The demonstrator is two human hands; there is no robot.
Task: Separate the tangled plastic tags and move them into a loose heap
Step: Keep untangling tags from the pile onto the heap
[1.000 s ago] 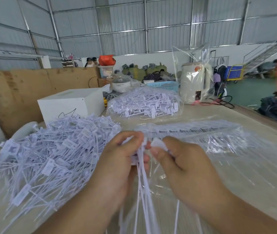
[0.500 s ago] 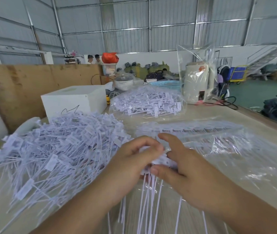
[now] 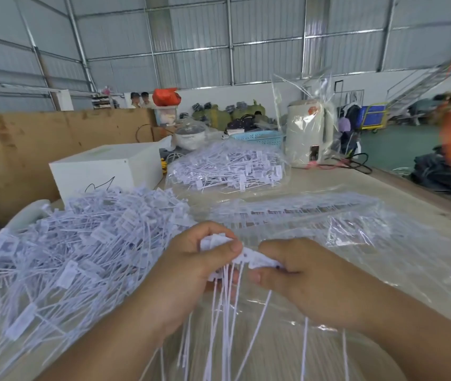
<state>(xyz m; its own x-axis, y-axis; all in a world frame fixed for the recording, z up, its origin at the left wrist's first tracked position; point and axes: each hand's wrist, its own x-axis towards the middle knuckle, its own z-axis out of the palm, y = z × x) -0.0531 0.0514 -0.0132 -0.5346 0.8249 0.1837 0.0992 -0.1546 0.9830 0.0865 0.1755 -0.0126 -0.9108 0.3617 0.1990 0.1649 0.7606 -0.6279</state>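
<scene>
Head view: left hand and right hand each pinch one joined tag strip; big loose heap lies left, bagged tags remain untouched.

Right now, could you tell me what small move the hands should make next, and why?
Probably pull the hands apart: the left hand and right hand both pinch one joined strip of tags, stems hanging, and the loose heap lies beside the left.

Warehouse: corrugated metal walls, steel staircase, trolley.
</scene>
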